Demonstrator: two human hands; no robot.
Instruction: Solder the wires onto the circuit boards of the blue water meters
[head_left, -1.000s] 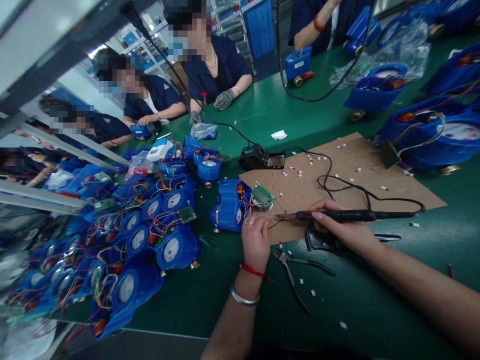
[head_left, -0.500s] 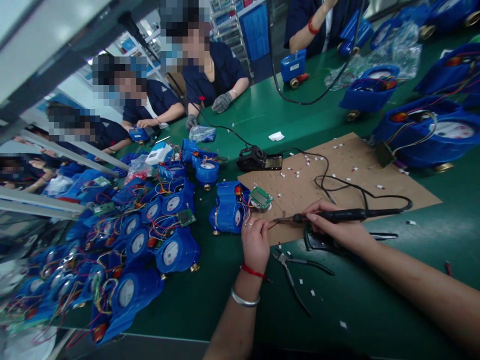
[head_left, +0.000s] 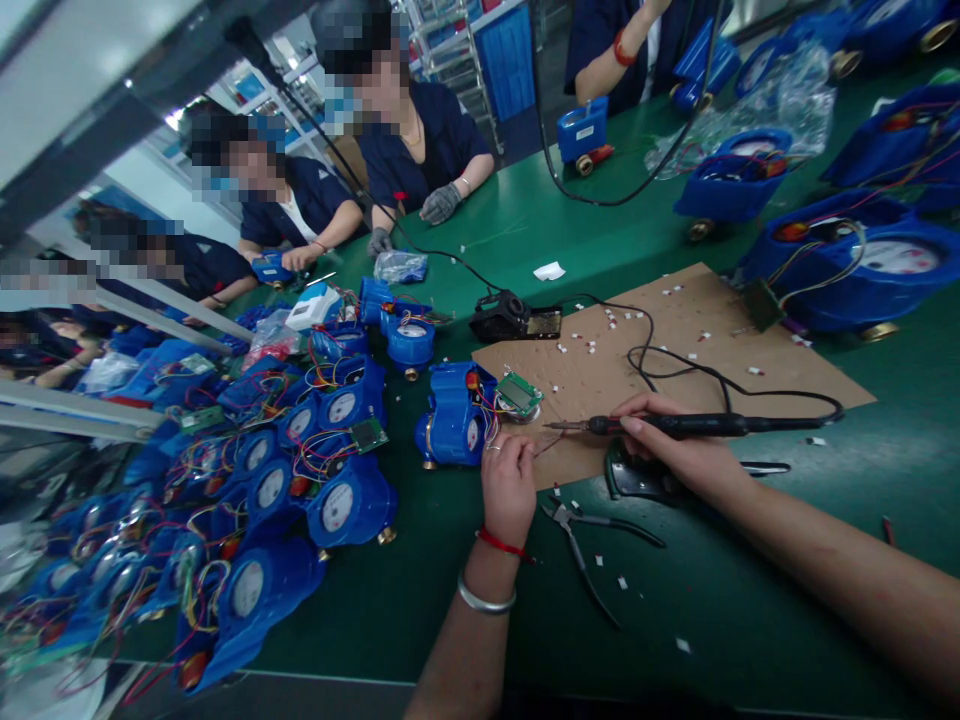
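Observation:
My left hand [head_left: 510, 485] is closed, pinching thin wires [head_left: 547, 440] whose ends stick out to the right of the fingertips. Just beyond it sits a blue water meter [head_left: 452, 415] with a round dial. A green circuit board with a small display [head_left: 517, 393] hangs by wires at the meter's right side. In my right hand [head_left: 679, 450] is a soldering iron [head_left: 712, 426], held like a pen with its tip pointing left. That tip is slightly above the wire ends, apparently apart from them. Below lie the wire cutters [head_left: 576, 525], jaws apart.
A brown cardboard sheet [head_left: 675, 315] carries scattered white bits and the iron's cable. Behind it stands a black soldering stand [head_left: 504, 315]. Many blue meters [head_left: 334, 505] crowd the left, more [head_left: 862, 260] stand at right. Co-workers [head_left: 420, 140] sit across the green table.
The soldering iron's tip has lifted a little away from the wire ends at my left hand. My left hand keeps its pinch. The whole view has shifted slightly.

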